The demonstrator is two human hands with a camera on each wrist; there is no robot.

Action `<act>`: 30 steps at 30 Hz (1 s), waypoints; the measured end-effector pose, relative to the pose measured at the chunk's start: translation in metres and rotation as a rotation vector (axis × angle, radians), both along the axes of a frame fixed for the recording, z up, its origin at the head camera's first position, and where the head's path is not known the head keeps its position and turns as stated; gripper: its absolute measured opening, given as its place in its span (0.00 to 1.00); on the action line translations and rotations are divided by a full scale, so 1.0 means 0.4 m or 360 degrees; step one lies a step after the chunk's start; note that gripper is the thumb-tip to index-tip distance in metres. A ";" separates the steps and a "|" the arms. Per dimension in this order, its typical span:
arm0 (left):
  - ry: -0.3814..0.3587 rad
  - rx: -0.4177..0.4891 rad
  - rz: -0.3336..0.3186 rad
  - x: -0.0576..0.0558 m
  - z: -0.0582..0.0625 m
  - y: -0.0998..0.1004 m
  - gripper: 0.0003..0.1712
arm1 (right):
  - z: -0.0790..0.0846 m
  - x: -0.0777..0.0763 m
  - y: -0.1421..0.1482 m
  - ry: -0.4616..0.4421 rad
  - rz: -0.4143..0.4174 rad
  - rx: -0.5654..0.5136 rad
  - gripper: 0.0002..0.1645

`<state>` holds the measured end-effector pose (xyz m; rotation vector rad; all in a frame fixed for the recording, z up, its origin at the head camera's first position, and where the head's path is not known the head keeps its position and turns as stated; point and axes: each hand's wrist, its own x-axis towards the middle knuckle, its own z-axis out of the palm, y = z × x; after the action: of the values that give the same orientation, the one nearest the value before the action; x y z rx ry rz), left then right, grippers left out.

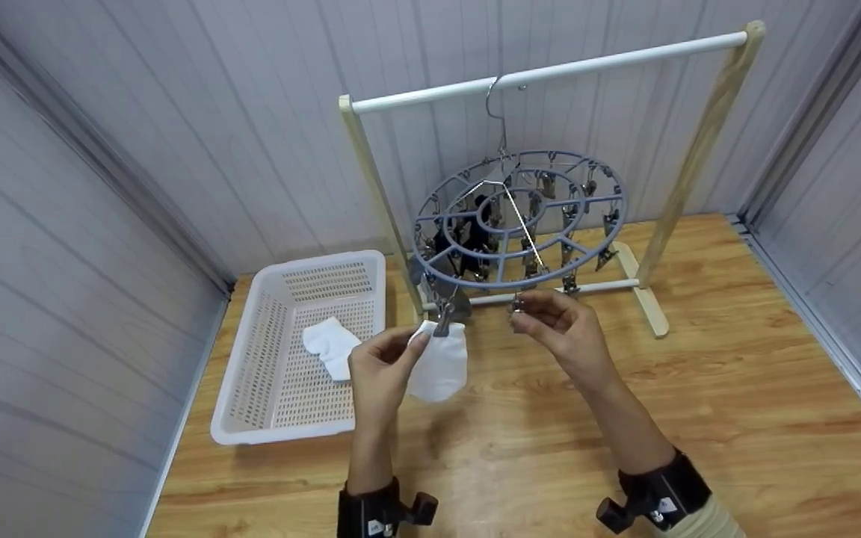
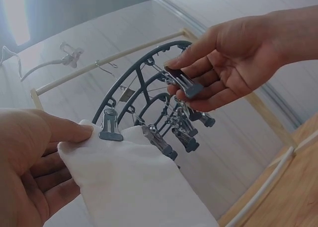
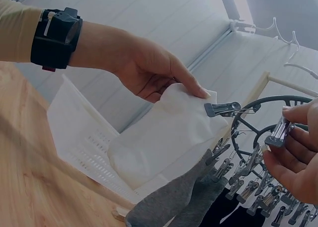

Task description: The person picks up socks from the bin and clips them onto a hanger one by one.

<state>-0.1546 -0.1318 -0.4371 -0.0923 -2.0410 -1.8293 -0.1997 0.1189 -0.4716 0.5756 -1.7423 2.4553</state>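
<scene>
A white sock (image 1: 439,370) hangs by its cuff from a metal clip (image 2: 110,125) on the round grey drying rack (image 1: 501,285). My left hand (image 1: 386,370) pinches the sock's cuff beside that clip, thumb on the near face. To the right, my right hand (image 1: 561,332) holds another clip (image 2: 184,82) between thumb and fingers, just below the rack's front rim. Nothing is caught in this second clip. Grey socks (image 3: 171,197) and black socks (image 3: 223,207) hang from other clips further round the rack.
The rack hangs by its hook from the white rail (image 1: 550,72) of a wooden-legged stand (image 1: 699,164). A white perforated basket (image 1: 247,373) on the left holds another white sock (image 1: 332,347). Corrugated walls (image 1: 251,149) enclose the wooden tabletop (image 1: 699,418).
</scene>
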 end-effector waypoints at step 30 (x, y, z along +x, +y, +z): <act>-0.0152 -0.0145 -0.0179 -0.023 -0.031 -0.002 0.08 | 0.005 0.004 0.006 0.0073 -0.0019 0.0206 0.18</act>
<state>-0.1639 -0.1327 -0.4496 -0.1502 -2.2270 -1.8386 -0.1981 0.1214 -0.4697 0.6256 -1.8913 2.3147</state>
